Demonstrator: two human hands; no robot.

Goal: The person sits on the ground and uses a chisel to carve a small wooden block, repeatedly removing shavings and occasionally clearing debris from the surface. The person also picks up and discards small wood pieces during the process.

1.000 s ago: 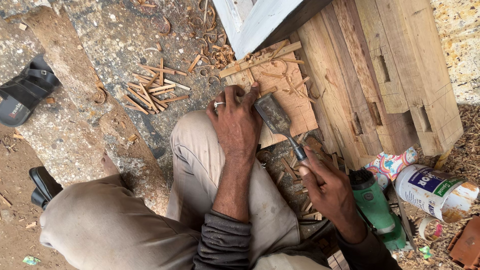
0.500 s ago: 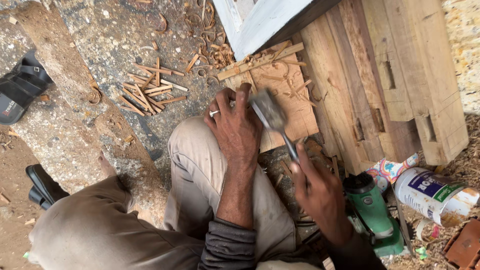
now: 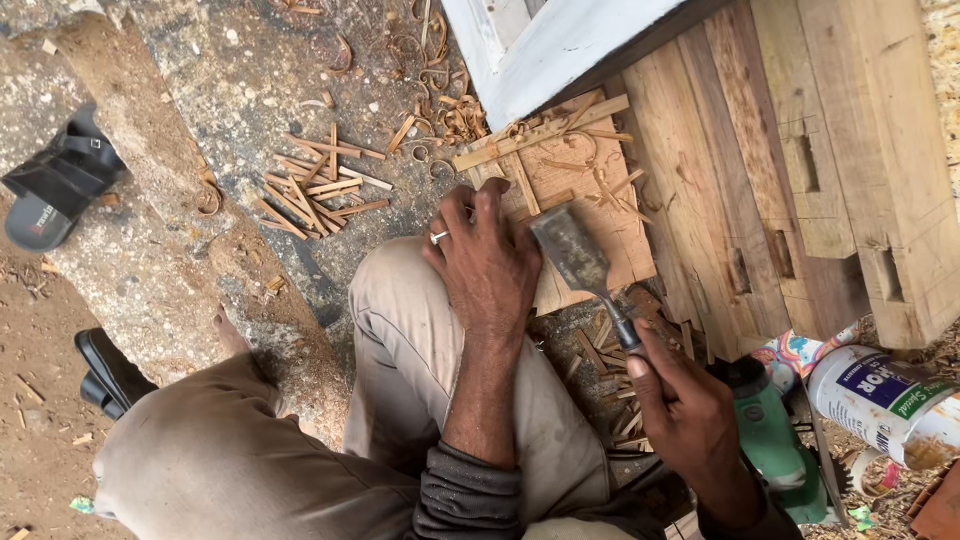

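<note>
My left hand [image 3: 487, 262], a ring on one finger, presses down on a flat reddish wooden board [image 3: 590, 190] lying on the ground by my knee. My right hand [image 3: 685, 405] grips the handle of a broad flat chisel [image 3: 575, 255]. Its steel blade is raised over the board, just right of my left hand's fingers. Thin strips and shavings lie on the board's far end.
Stacked timbers with cut mortises [image 3: 800, 180] lie to the right. A white painted frame [image 3: 540, 45] sits at the top. A green power tool [image 3: 775, 440] and a white tin [image 3: 885, 405] are at lower right. Wood chips [image 3: 315, 185] and black sandals [image 3: 55, 190] lie left.
The chisel has swung: its blade rose and then came down a little toward the board while my right hand shifted. My left hand stays on the board.
</note>
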